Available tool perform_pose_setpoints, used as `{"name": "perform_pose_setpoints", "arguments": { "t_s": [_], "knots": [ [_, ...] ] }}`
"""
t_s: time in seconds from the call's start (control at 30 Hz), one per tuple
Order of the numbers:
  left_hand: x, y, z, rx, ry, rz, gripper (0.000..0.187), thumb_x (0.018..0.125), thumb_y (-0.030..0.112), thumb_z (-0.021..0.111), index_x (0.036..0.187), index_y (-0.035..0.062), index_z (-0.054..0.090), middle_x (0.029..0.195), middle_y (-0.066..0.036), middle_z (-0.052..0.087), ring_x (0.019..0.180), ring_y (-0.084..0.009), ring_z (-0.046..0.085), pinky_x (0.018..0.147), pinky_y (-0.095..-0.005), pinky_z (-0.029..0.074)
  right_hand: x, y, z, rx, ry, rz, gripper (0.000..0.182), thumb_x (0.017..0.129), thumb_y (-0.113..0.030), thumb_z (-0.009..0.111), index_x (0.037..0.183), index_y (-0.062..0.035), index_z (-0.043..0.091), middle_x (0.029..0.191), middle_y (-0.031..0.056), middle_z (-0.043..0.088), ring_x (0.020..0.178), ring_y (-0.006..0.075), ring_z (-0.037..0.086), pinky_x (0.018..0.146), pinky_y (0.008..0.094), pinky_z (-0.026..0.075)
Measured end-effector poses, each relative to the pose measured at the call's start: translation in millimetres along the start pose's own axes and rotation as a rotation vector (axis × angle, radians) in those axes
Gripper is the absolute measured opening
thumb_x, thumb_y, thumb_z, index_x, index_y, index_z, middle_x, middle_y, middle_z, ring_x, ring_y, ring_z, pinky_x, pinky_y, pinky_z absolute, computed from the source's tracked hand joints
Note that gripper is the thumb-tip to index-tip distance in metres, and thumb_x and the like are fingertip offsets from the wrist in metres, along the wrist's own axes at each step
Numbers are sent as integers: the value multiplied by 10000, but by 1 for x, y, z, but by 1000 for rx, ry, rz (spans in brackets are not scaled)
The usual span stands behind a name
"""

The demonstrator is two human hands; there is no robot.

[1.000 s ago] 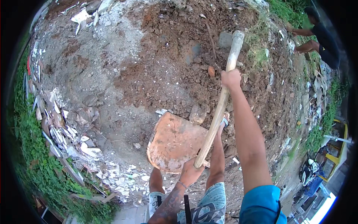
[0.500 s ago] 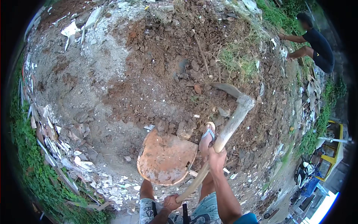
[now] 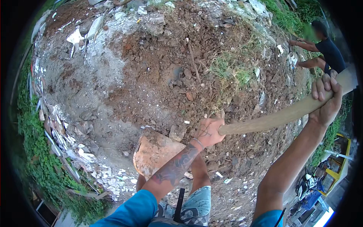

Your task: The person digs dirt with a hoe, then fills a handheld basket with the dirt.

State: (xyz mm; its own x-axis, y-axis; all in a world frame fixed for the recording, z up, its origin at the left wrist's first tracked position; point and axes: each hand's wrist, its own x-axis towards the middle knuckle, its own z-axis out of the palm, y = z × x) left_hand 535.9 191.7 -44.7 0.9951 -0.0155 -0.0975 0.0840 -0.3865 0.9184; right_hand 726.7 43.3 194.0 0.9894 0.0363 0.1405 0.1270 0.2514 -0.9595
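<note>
My left hand (image 3: 209, 132) is wrapped round the butt end of a hoe's wooden handle (image 3: 270, 120), above the dug soil. Higher up the same handle, at the right, my right hand (image 3: 327, 98) is closed round it near the head end. The hoe is raised, and its blade is hidden past the dark right edge of the view. Below my left forearm lies a rusty, shallow metal pan (image 3: 151, 151), partly covered by that arm. Loose brown soil (image 3: 151, 75) with stones lies in front of me.
A person (image 3: 331, 51) in dark clothes bends forward at the far right. A stick (image 3: 193, 60) and grass clumps (image 3: 234, 72) lie on the soil. Broken white rubble (image 3: 87, 155) and green plants (image 3: 34, 151) line the left. A motorbike (image 3: 304, 185) stands at lower right.
The hoe has swung up from near the ground to the right, its blade leaving view. My left hand has risen from my lap to mid-view; my right hand has moved up and right.
</note>
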Motion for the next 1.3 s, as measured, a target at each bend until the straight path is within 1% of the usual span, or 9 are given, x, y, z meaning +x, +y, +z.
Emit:
{"name": "perform_pose_setpoints", "arguments": {
  "t_s": [0.17,0.33,0.53,0.67,0.83,0.93,1.07,1.2,1.3],
  "knots": [
    [-205,-86,-12,389,-76,-478,194,736,228,697,741,61,599,703,-138,647,615,-332,644,576,-423,515,-130,224,-38,658,-20,473,124,811,-171,643,882,-100,570,545,-5,490,393,61,435,308,197,395],
    [-317,-113,-71,435,-496,-634,327,721,317,725,885,37,686,808,-182,674,773,-366,659,694,-420,525,-271,410,-1,-201,515,1173,191,815,-176,627,891,-37,519,658,35,496,473,137,491,415,319,430],
    [-371,-174,-94,191,-471,-731,381,714,374,707,991,112,703,905,-165,689,885,-311,662,797,-401,521,-306,345,76,-500,511,813,168,819,-107,608,874,1,492,606,39,498,444,154,503,382,298,403],
    [-406,-172,-65,298,-247,-539,281,669,274,713,858,73,656,781,-130,659,745,-302,658,681,-415,525,-333,254,58,73,521,932,140,791,-131,605,816,-92,472,579,-3,426,446,134,435,447,309,402],
    [-441,-120,-23,485,-122,-596,200,647,173,698,781,67,593,818,-140,661,666,-326,655,631,-424,525,-359,233,-11,765,42,817,210,810,-241,626,779,-139,445,569,-36,397,440,107,390,441,262,361],
    [-427,-92,-58,414,-287,-601,207,677,167,685,838,54,622,781,-139,669,657,-295,664,625,-403,526,-356,240,7,245,553,910,221,816,-241,622,781,-127,436,571,-26,403,437,108,405,417,254,348],
    [-454,-99,-42,-611,-895,-639,227,741,185,650,904,27,657,737,-131,678,673,-233,671,637,-366,521,-355,231,82,-687,285,671,174,839,-214,572,894,-72,490,616,-3,440,437,125,415,399,267,373],
    [-486,-109,-29,44,-605,-704,218,740,259,648,889,100,662,827,-130,693,803,-338,670,735,-436,524,-396,197,58,-325,528,1044,175,799,-136,581,926,-59,488,699,17,463,530,138,463,465,286,404],
    [-502,-137,-32,158,-362,-704,219,724,282,650,877,126,655,828,-151,682,796,-365,655,726,-458,522,-394,197,72,-156,477,931,151,790,-96,555,911,-64,471,716,25,446,567,131,442,501,281,397]
  ]
}}
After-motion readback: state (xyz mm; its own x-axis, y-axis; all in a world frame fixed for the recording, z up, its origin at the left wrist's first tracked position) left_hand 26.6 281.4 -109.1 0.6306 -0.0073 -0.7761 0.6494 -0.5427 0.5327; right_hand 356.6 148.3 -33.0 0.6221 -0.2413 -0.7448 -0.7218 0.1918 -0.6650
